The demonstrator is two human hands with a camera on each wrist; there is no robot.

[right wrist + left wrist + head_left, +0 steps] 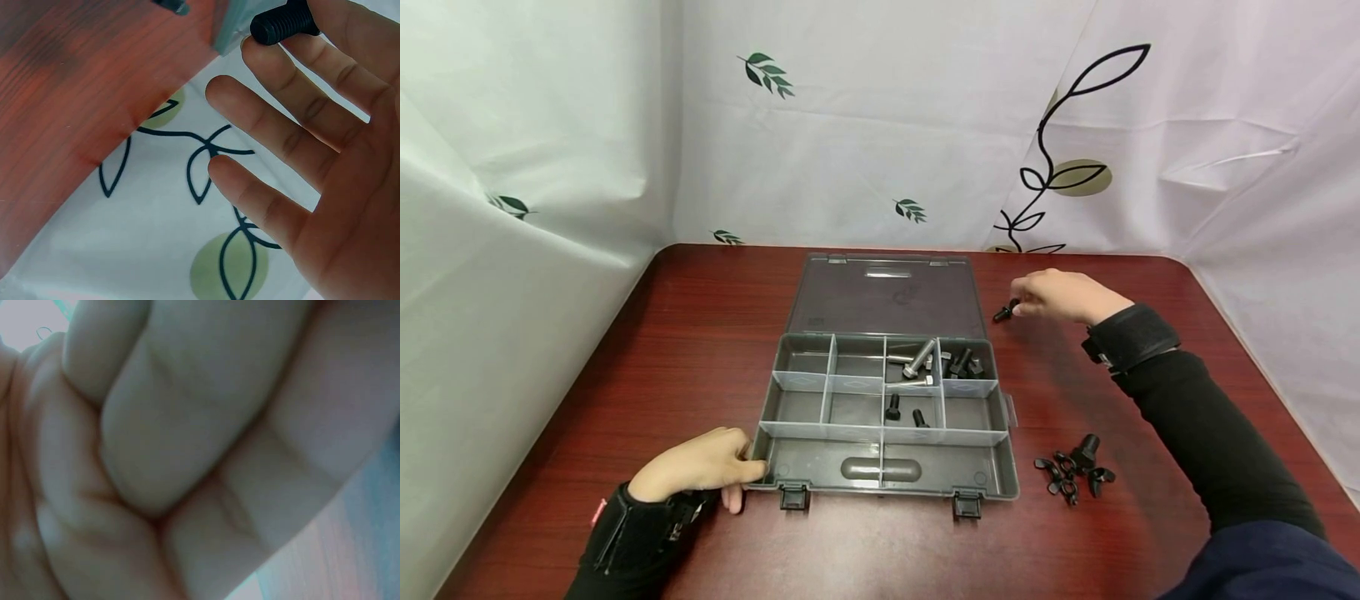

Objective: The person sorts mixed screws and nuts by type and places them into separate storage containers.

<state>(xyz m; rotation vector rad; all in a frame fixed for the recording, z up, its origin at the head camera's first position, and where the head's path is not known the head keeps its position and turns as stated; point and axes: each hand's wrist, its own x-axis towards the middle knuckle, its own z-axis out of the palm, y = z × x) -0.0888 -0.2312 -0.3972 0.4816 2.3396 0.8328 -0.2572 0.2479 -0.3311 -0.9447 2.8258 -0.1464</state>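
Observation:
A grey plastic organizer box [891, 492] lies with its lid [883, 296] folded back. My left hand [700, 467] holds its front left corner, fingertips at the rim; the left wrist view is filled by curled fingers [187, 406]. To the right of the lid, my right hand [1063, 296] pinches a black threaded bolt [281, 24] at its fingertips, the other fingers spread. Silver bolts [919, 358] lie in a back compartment, black bolts [962, 364] in the back right one. Two small black bolts [892, 407] sit in a middle-row compartment.
Right of the box, several black wing nuts [1063, 477] lie beside a large black bolt [1086, 451]. Two latches [967, 506] stick out from the box's front edge. White printed cloth [850, 125] hangs behind the reddish wooden table [700, 333].

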